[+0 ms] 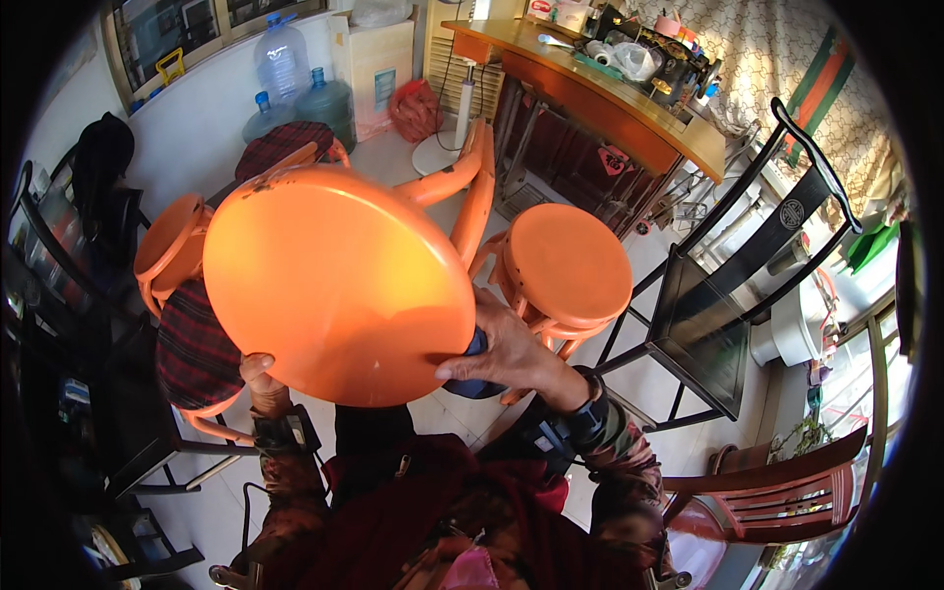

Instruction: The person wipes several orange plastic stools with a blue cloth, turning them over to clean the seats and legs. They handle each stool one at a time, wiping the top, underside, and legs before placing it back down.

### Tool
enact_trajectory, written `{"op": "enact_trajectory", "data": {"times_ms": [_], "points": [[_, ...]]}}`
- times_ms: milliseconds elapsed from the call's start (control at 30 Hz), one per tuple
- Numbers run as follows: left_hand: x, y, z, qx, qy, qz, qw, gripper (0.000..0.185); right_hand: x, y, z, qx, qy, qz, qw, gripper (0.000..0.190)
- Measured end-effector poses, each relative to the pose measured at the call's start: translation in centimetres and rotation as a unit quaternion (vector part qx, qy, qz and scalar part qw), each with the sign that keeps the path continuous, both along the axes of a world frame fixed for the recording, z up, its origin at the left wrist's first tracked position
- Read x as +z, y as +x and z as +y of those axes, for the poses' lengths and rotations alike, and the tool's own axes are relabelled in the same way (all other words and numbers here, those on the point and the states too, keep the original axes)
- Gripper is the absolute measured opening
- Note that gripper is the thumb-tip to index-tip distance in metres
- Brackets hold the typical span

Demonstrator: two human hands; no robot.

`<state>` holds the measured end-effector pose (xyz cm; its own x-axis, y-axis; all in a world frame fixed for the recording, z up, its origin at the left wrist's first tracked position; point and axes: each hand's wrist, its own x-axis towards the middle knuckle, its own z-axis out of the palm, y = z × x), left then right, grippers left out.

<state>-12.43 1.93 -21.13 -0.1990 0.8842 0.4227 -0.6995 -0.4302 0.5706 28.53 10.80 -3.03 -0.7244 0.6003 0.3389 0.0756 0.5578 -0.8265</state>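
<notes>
An orange round-topped stool [332, 287] is held up before me, its seat turned towards my face and its legs pointing away. My left hand [264, 380] grips the near left rim, with the thumb on the seat face. On the right rim my right hand [509, 350] has its thumb on top, while its fingers are hidden behind the edge. A dark blue cloth [478, 380] shows between the right hand and the stool's underside. Paint is chipped on the far rim of the seat. Right of it stand stacked orange stools [569, 262].
Stools with plaid covers [198, 346] and a small orange stool [171, 236] stand at left. A black wooden chair [700, 324] is at right, a reddish chair [782, 487] behind it. Ahead are a sewing machine table [590, 88] and large water bottles [328, 103].
</notes>
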Motion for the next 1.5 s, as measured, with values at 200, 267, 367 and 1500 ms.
{"op": "enact_trajectory", "data": {"times_ms": [200, 267, 367, 1500], "points": [[-1.4, 0.7, -0.1, 0.050, -0.055, 0.003, 0.997, 0.058, -1.2, -0.7, 0.2, -0.012, -0.128, 0.018, 0.992, 0.051], [-1.7, 0.7, -0.1, 0.017, -0.017, 0.025, 0.999, 0.058, -1.3, -0.6, 0.0, -0.014, -0.118, 0.015, 0.993, 0.051], [-2.1, 0.3, 0.1, 0.060, -0.094, 0.024, 0.993, 0.053, -1.3, -0.7, -0.1, -0.003, -0.098, 0.021, 0.995, 0.049], [28.5, 6.3, -4.8, -0.146, 0.368, -0.508, 0.765, 0.073, -4.1, -3.1, -0.3, -0.034, 0.243, -0.037, 0.969, 0.045]]}}
